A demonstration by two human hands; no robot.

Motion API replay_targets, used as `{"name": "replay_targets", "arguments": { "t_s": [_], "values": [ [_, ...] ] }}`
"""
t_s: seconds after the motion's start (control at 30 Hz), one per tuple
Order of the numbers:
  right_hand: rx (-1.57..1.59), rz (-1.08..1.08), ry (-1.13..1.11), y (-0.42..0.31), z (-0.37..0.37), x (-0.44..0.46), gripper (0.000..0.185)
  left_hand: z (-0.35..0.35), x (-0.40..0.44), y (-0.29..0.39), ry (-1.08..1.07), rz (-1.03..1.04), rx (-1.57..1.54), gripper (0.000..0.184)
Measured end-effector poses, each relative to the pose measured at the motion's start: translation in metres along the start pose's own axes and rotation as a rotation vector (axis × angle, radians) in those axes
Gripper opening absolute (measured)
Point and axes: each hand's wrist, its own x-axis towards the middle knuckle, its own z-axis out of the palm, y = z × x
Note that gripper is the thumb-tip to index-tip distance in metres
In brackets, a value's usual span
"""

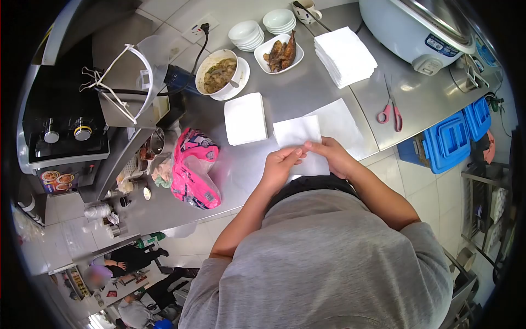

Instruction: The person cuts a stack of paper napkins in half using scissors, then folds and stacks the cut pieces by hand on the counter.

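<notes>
Close to my body, at the counter's front edge, I hold a folded white paper napkin between both hands. My left hand pinches its lower edge, with the fingers curled. My right hand grips the lower right corner, thumb on top. More white paper hangs below my fingers. An unfolded white sheet lies flat just beyond my right hand. Left of the napkin sits a neat stack of folded napkins. Farther back on the right is a taller stack of white paper.
Pink-handled scissors lie right of the sheets, near a large rice cooker. Behind stand a bowl of food, a dish of fried pieces and stacked bowls. A pink plastic bag is at left. Two people are lower left.
</notes>
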Motion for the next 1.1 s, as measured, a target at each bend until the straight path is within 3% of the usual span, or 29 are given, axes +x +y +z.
{"name": "replay_targets", "arguments": {
  "t_s": [0.1, 0.27, 0.4, 0.47, 0.6, 0.73, 0.83, 0.93, 1.1],
  "values": [
    [0.015, 0.011, -0.050, 0.008, -0.004, 0.003, 0.055, -0.001, 0.009, -0.013, 0.050, 0.055, 0.045, 0.026],
    [-0.518, -0.308, -0.059, 0.016, 0.003, 0.001, 0.083, 0.017, 0.005, 0.006, 0.162, 0.358, 0.110, 0.035],
    [-0.695, -0.409, -0.039, 0.012, 0.010, -0.005, 0.089, 0.018, 0.007, 0.010, 0.145, 0.252, 0.016, 0.035],
    [-0.602, -0.400, 0.050, 0.020, 0.004, 0.002, 0.084, 0.013, 0.011, -0.001, 0.215, 0.120, -0.161, 0.031],
    [-0.514, -0.343, 0.492, 0.034, -0.023, 0.033, 0.062, -0.012, 0.034, -0.060, 0.188, 0.202, 0.291, 0.030],
    [-0.938, -0.459, 0.715, 0.020, -0.042, 0.061, 0.037, -0.010, 0.042, -0.088, 0.145, 0.278, 0.543, 0.030],
    [-1.251, -0.191, 0.651, 0.008, -0.044, 0.077, 0.033, -0.014, 0.045, -0.092, 0.094, 0.259, 0.522, 0.031],
    [-1.316, -0.301, 0.557, 0.020, -0.055, 0.094, 0.025, -0.025, 0.044, -0.102, 0.122, 0.155, 0.261, 0.029],
    [-1.085, -0.384, 0.605, 0.026, -0.077, 0.096, 0.016, -0.031, 0.038, -0.108, 0.232, 0.056, -0.015, 0.024]
  ]
}}
